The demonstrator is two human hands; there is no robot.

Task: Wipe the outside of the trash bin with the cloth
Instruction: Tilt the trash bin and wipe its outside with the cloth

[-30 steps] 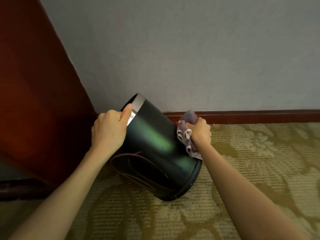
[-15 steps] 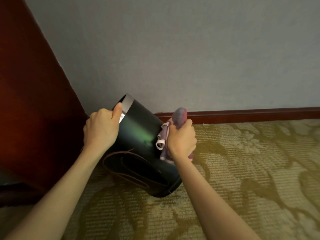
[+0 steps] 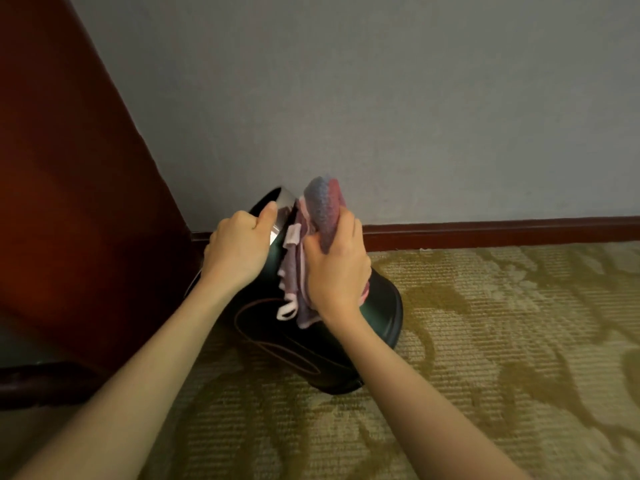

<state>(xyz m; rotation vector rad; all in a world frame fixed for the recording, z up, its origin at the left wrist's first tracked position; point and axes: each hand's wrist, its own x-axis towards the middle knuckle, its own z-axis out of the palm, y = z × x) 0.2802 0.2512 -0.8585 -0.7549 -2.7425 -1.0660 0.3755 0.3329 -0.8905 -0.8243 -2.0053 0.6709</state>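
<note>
A black trash bin [image 3: 379,306] with a silver rim band lies tilted on the carpet, its open top pointing up and left toward the wall. My left hand [image 3: 235,249] grips the rim, thumb over the silver band. My right hand [image 3: 337,268] holds a bunched pink, purple and blue cloth [image 3: 320,213] and presses it against the bin's upper side close to the rim. Both hands hide much of the bin's wall. A thin dark cord loops across the bin's near side.
A dark red wooden panel [image 3: 69,188] stands at the left, right beside the bin. The grey wall [image 3: 381,98] with a dark red baseboard [image 3: 502,230] runs behind. A patterned beige carpet [image 3: 502,341] stretches to the right and toward me.
My right hand slid the cloth along the bin's side from near the base up toward the rim, ending next to my left hand. The left hand kept its grip on the rim.
</note>
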